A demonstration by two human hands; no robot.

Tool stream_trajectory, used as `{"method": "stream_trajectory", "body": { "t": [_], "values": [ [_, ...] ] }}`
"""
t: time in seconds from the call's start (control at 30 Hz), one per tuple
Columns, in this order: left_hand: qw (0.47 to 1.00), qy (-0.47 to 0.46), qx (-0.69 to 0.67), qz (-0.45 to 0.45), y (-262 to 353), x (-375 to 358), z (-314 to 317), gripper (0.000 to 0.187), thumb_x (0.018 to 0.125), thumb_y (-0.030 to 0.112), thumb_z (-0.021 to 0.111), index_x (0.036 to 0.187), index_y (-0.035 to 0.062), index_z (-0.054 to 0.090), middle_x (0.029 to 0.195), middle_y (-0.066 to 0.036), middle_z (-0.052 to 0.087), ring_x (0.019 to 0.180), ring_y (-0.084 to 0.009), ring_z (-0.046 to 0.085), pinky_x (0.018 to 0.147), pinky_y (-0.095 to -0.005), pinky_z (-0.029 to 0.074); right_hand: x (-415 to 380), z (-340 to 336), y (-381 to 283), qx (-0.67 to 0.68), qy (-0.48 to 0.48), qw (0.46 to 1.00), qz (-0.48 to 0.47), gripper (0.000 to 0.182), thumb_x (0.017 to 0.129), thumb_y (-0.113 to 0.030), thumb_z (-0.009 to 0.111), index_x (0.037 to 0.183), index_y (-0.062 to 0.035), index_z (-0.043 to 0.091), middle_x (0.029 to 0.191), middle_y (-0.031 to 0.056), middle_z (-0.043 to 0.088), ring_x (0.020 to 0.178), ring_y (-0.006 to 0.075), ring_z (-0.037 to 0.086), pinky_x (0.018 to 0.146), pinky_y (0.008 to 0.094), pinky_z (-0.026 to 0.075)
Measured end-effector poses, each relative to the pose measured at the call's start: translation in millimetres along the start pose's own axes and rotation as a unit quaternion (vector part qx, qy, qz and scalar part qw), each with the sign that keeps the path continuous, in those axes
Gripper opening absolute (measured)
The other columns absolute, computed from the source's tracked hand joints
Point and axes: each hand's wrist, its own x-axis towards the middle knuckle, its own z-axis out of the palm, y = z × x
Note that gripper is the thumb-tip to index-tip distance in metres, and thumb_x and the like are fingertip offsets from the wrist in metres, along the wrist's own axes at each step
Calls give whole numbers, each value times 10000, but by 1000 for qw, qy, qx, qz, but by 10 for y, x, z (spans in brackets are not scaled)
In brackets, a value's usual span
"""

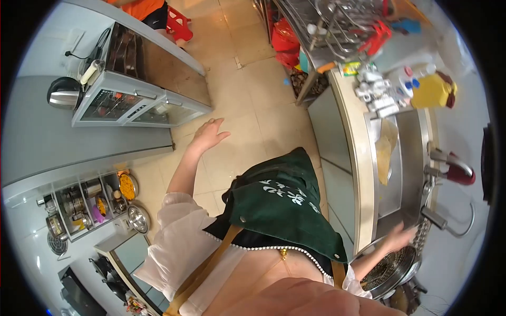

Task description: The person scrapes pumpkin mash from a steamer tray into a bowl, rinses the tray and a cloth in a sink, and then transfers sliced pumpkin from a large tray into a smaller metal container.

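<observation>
While holding nothing visible in the left hand (pixel 211 135) or the right hand (pixel 395 240), seems to be between grips rather than midway through one. Impossible to tell the share done or left — only to note, as things lie now, a tan, elongated piece (pixel 387 147) inside the steel sink (pixel 408 174), forward of the right fingers, and a round perforated strainer (pixel 387 271) just beside them, on the side toward the body. Reaches the left arm forward over the tiled floor (pixel 245 139), well apart from the worktop (pixel 354 142), with fingers partly spread, empty and turned toward the right. Extends the right arm outward past the apron (pixel 279 203), near the close end of the sink, with fingers apparently wide and loose, though blurred — cannot tell whether touching anything. Farther forward of the right fingers, beyond the sink, shows a yellow bottle (pixel 429 92) among other bottles.
</observation>
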Motion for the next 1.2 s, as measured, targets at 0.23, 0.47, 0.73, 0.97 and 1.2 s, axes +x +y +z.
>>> {"method": "stream_trajectory", "body": {
  "t": [0.23,0.47,0.73,0.97,1.2],
  "values": [
    [850,-62,-485,198,195,871,-549,517,849,245,575,1304,63,412,1174,-189,528,1101,-315,513,935,-396,409,-344,1441,-3366,516,-576,630,-69,362,837,-189,606,1132,11,540,949,110,644,834,211,628,730,331,500],
    [971,32,-130,197,-72,2170,-912,203,821,149,592,988,39,628,1119,-147,577,1006,-290,574,880,-368,444,-301,1044,-5326,350,-522,610,-482,381,758,-193,664,1083,-27,557,1001,174,593,831,330,609,714,394,496],
    [809,372,-305,337,921,3369,-3584,74,766,69,648,789,1,627,793,-96,579,772,-208,576,722,-298,448,703,-104,-6906,430,-170,642,-612,277,686,-104,668,925,-4,570,805,149,588,752,315,608,622,391,492],
    [763,287,-404,415,1603,4543,-4081,231,766,119,657,948,-3,586,794,-106,612,575,-180,580,554,-293,457,1523,-1436,-7582,427,166,758,-464,287,653,34,702,919,18,596,837,137,616,712,286,606,601,350,495],
    [724,180,-445,497,1741,4877,-4113,266,818,68,615,1056,-36,561,737,-89,598,509,-96,530,464,-243,416,2288,-1450,-8695,131,231,905,-334,622,721,-77,614,1274,46,356,1253,327,376,1045,453,489,814,434,471]
  ]
}}
